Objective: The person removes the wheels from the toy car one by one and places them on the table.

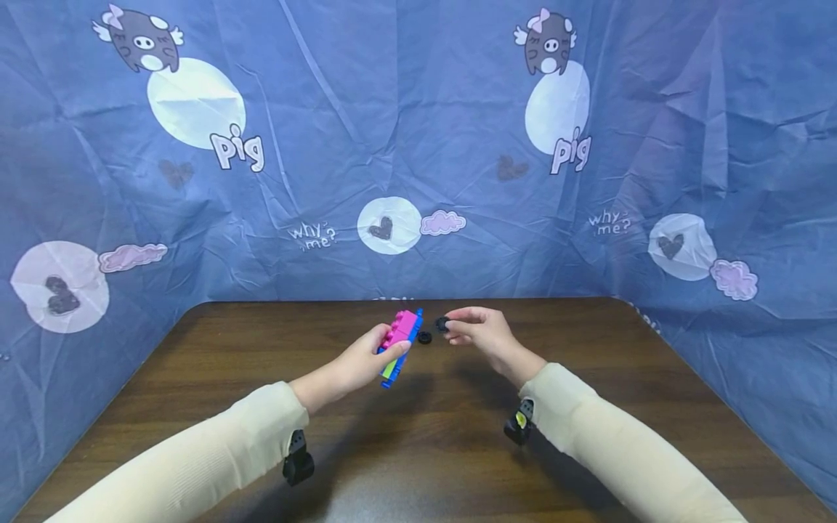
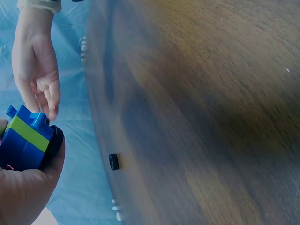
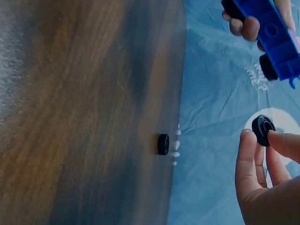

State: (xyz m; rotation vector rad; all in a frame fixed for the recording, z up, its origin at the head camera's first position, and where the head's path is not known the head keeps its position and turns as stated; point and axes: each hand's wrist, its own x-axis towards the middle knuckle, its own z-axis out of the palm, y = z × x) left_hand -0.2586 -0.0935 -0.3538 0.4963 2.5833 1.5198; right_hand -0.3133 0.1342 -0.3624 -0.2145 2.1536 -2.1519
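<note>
My left hand (image 1: 353, 362) grips a toy car built of pink, blue and lime bricks (image 1: 402, 328), tilted and raised above the table. In the right wrist view the blue underside of the car (image 3: 276, 40) shows, with black wheels (image 3: 268, 67) along one side. My right hand (image 1: 487, 335) is a little to the right of the car, apart from it. Between its thumb and fingers it pinches a loose black wheel (image 3: 263, 130). A second loose wheel (image 1: 425, 338) lies on the table between the hands, standing on its tread in the right wrist view.
The brown wooden table (image 1: 431, 450) has its far edge just beyond the hands. Behind it hangs a blue printed cloth (image 1: 445, 145), which also runs along both sides. Black wrist cameras (image 1: 298, 461) hang beneath the cream sleeves (image 1: 196, 450).
</note>
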